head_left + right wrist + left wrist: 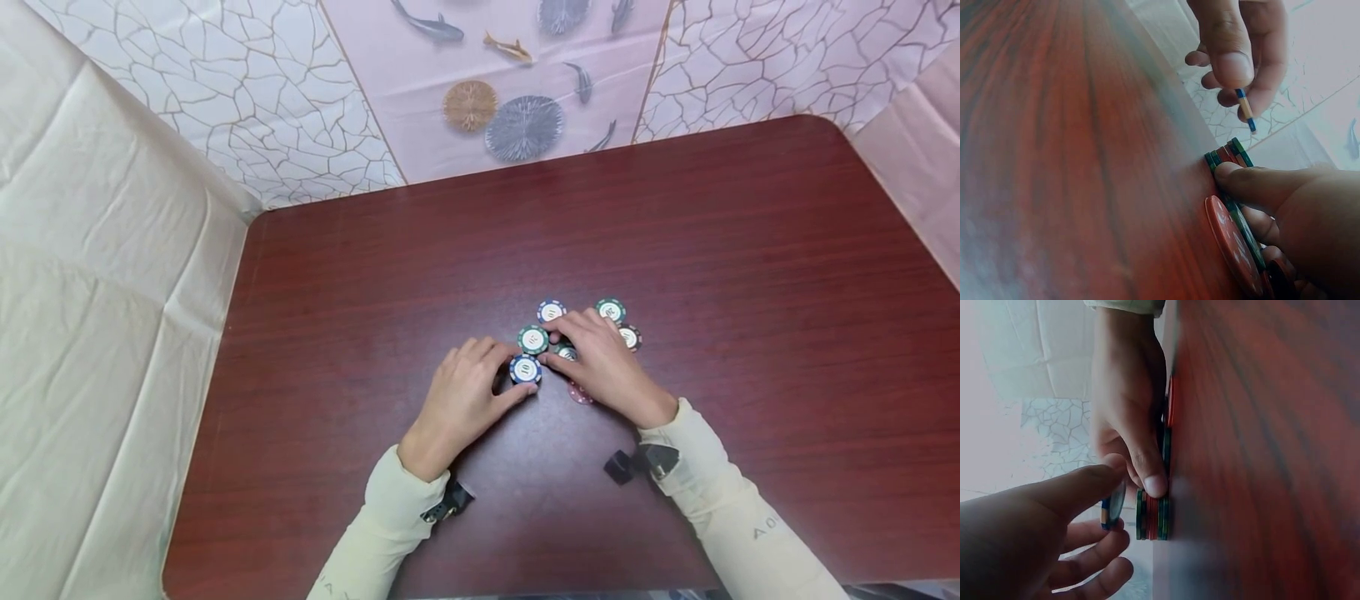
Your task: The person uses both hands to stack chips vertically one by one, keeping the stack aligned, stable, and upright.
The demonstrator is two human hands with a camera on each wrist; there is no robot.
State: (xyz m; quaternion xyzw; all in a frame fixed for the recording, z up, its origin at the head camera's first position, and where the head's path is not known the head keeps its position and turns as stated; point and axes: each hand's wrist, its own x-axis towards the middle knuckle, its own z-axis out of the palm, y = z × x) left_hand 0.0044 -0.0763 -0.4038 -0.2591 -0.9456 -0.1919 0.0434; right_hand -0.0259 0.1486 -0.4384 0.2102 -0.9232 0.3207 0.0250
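My left hand pinches a blue-and-white poker chip between thumb and fingers. In both wrist views this blue chip is held up off the table, apart from a short stack of poker chips. A green chip tops that stack, with red edges lower down. My right hand grips the stack's side, its thumb against the edge. Beneath and beside the right hand lie a green chip and a red chip, both partly covered.
Beyond the right hand lie a blue chip, a green chip and a dark chip. The dark red wooden table meets patterned cloth at the back and pale cloth on the left.
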